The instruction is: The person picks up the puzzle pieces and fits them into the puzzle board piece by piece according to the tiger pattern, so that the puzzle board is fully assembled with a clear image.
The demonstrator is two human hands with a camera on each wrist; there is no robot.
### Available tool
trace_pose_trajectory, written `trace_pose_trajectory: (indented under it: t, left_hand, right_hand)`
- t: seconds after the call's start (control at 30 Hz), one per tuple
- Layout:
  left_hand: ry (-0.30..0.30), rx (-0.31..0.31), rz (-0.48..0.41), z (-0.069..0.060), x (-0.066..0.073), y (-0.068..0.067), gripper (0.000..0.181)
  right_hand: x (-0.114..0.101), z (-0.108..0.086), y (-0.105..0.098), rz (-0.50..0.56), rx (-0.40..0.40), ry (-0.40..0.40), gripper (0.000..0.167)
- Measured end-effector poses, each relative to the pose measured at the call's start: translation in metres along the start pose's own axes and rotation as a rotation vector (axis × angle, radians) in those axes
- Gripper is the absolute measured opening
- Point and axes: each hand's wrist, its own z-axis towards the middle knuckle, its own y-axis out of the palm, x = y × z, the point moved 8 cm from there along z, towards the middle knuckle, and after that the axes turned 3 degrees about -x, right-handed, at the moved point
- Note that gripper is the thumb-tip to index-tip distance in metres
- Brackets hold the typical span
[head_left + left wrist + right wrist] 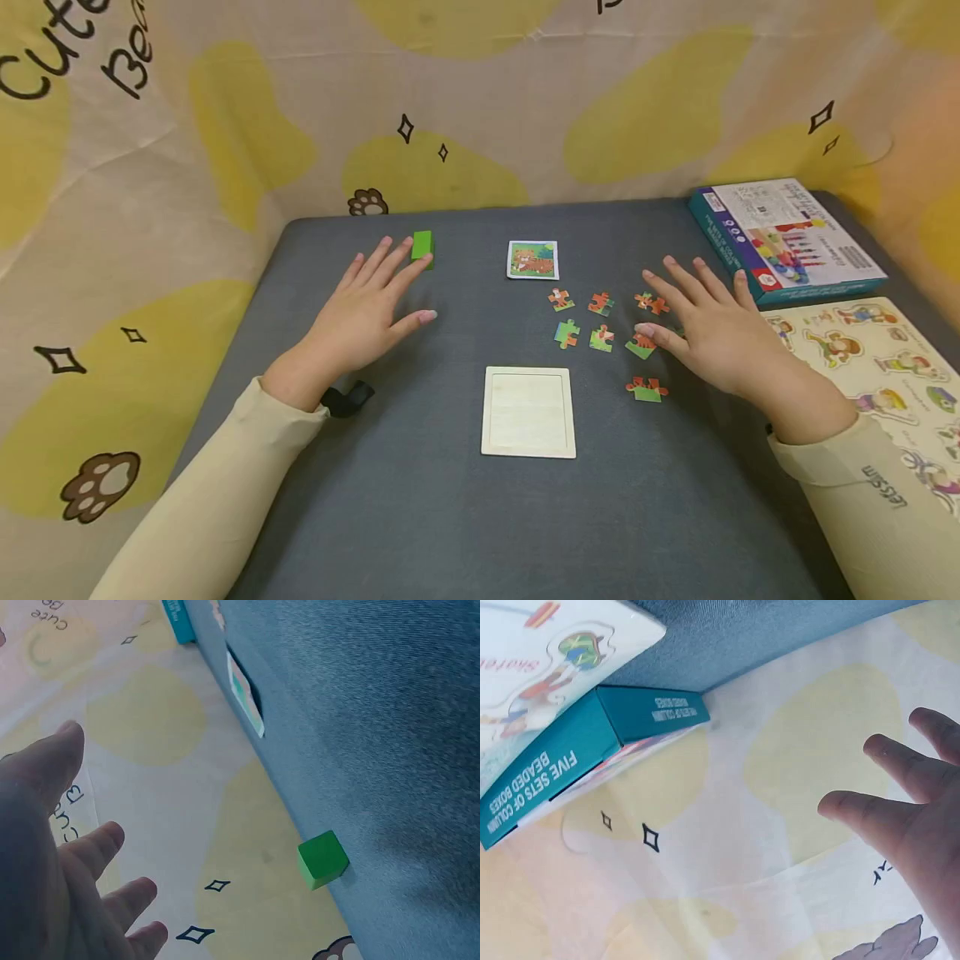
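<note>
My left hand (365, 312) hovers over the left of the table with fingers spread and nothing held. Just beyond its fingertips stands a green block (422, 247), also in the left wrist view as a green block (323, 859). Over the right side my right hand (723, 337) is spread too, holding nothing. It partly covers a few of the loose jigsaw pieces (601, 337), which are orange and green. Between the hands lie a pale square puzzle tray (528, 412) and, farther back, a small picture card (533, 260) of an orange animal on green.
At the back right lies a teal bead-set box (802, 237). In front of it a wooden board (873, 350) with printed children figures runs along the right edge, partly under my right arm. A patterned cloth (465, 100) rises behind the grey table (450, 517).
</note>
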Motion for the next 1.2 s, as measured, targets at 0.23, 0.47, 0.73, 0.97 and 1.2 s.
trace_pose_trajectory:
  t: [0.23,0.47,0.73,0.97,1.2]
  left_hand:
    - [0.034,0.004,-0.034,0.007,0.005,0.006,0.084]
    - [0.146,0.011,-0.346,-0.003,0.038,0.028,0.057]
    - [0.246,-0.121,-0.420,0.002,0.069,0.070,0.035]
    - [0.235,-0.121,-0.444,0.006,0.065,0.086,0.034]
    - [0.314,-0.054,-0.476,0.011,0.060,0.092,0.025]
  right_hand:
    - [-0.003,0.003,0.009,0.013,-0.010,-0.007,0.086]
    - [-0.014,0.001,0.001,0.083,0.106,-0.051,0.074]
    - [-0.024,0.000,-0.013,0.143,0.282,-0.096,0.015]
    - [-0.046,0.015,-0.022,0.191,0.229,-0.151,0.009]
    - [-0.071,0.054,-0.020,0.162,0.083,-0.189,0.011]
